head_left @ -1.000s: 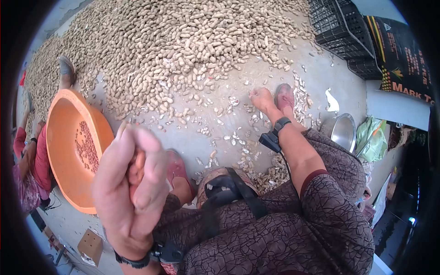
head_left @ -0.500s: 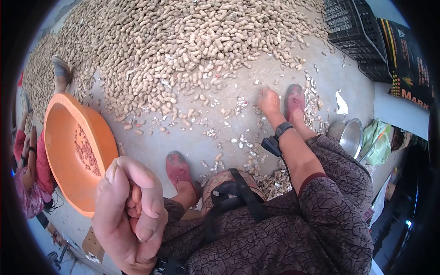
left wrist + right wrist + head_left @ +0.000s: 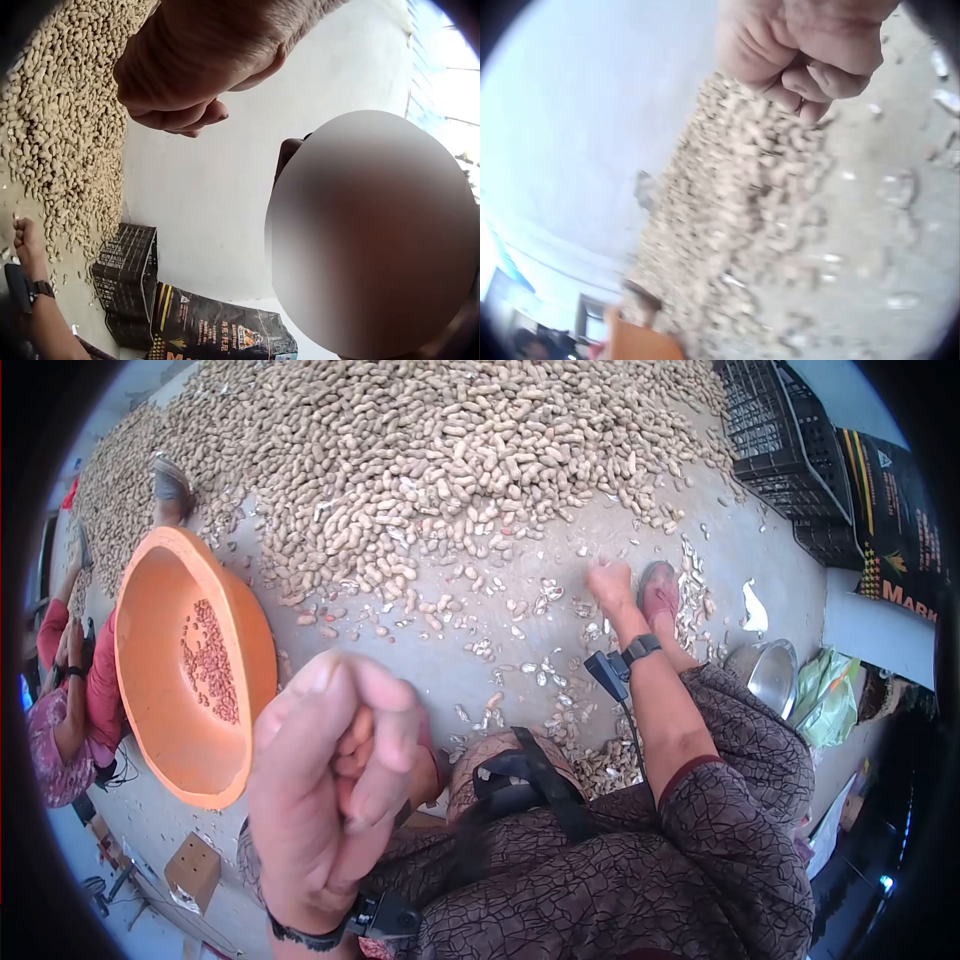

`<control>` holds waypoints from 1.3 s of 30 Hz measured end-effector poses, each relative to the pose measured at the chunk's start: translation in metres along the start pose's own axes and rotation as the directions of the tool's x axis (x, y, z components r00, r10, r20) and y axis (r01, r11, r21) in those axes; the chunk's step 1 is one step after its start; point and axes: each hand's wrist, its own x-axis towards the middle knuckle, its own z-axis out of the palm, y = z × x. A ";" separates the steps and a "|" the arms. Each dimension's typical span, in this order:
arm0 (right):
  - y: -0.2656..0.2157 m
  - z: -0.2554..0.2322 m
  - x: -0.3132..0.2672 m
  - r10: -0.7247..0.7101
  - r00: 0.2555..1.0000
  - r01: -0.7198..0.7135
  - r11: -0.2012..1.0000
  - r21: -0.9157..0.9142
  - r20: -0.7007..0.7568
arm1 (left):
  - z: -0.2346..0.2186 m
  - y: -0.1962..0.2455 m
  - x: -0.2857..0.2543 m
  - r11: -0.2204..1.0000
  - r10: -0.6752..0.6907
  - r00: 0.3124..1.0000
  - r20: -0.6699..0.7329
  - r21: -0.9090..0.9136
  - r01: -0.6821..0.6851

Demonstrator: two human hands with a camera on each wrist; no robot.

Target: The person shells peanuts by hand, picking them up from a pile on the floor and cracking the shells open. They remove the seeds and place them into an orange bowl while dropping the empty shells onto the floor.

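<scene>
My left hand (image 3: 335, 780) is raised close to the head camera, its fingers curled round several reddish peanut kernels (image 3: 355, 745). In the left wrist view the same hand (image 3: 199, 64) shows only its back and curled fingers. Low over the floor, near the right shoe, my right hand (image 3: 612, 582) has its fingers curled in. The right wrist view shows that hand (image 3: 802, 52) with bent fingers; whether something lies within them cannot be told. Unshelled peanuts (image 3: 420, 460) form a wide heap in front.
An orange basin (image 3: 150, 690) with red kernels stands at left, beside another seated person (image 3: 75, 730). Black crates (image 3: 785, 460) and a black sack (image 3: 900, 530) are at upper right. A metal bowl (image 3: 765, 675) and green bag (image 3: 828, 695) lie right. Shells litter the floor.
The head view has shifted, and the basin appears higher. My left hand shows further right and higher in view, still holding kernels. The right hand remains low by the shoe.
</scene>
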 end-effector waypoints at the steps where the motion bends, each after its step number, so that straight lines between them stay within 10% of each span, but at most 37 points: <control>1: -0.015 -0.005 -0.002 -0.017 1.000 0.017 1.000 0.009 0.001 | 0.002 0.000 0.000 0.999 -0.035 0.999 -0.025 0.008 0.035; 3: -0.087 -0.031 -0.031 -0.209 0.947 0.020 0.796 0.604 0.244 | -0.005 -0.003 0.003 0.997 -0.076 0.996 0.039 -0.020 0.076; 5: -0.152 -0.048 -0.070 -0.433 0.872 0.092 0.601 0.794 0.227 | -0.006 -0.007 0.006 0.998 -0.060 0.997 0.044 -0.014 0.061; 8: -0.213 -0.082 -0.135 -0.579 0.766 0.145 0.578 0.803 0.278 | -0.010 -0.013 0.009 0.998 -0.050 0.994 0.096 -0.021 0.052; 12: -0.247 -0.101 -0.200 -0.810 0.447 0.407 0.561 0.720 0.379 | -0.011 -0.023 0.013 0.994 -0.052 0.989 0.139 -0.090 0.065; 16: -0.254 -0.105 -0.216 -0.828 0.438 0.578 0.557 0.597 0.349 | -0.001 -0.022 0.008 0.992 -0.047 0.984 0.172 -0.108 0.066; 20: -0.257 -0.124 -0.214 -0.731 0.600 0.438 0.640 0.631 0.325 | 0.002 -0.024 0.006 0.998 -0.015 0.965 0.261 -0.050 0.029; 23: -0.237 -0.120 -0.183 -0.506 0.685 -0.259 0.503 0.824 0.524 | 0.010 -0.024 0.003 0.996 0.082 0.965 0.248 0.013 -0.088; 27: -0.232 -0.121 -0.188 -0.462 0.699 -0.413 0.362 0.836 0.546 | 0.012 -0.031 0.004 0.985 0.084 0.950 0.300 0.122 -0.125; 30: -0.235 -0.119 -0.206 -0.459 0.770 -0.283 0.377 0.882 0.443 | 0.013 -0.040 0.002 0.985 0.018 0.942 0.334 0.156 -0.074; 39: -0.257 -0.118 -0.241 -0.739 0.653 0.256 0.420 0.871 0.165 | 0.026 -0.043 -0.004 0.979 0.110 0.909 0.401 0.115 -0.169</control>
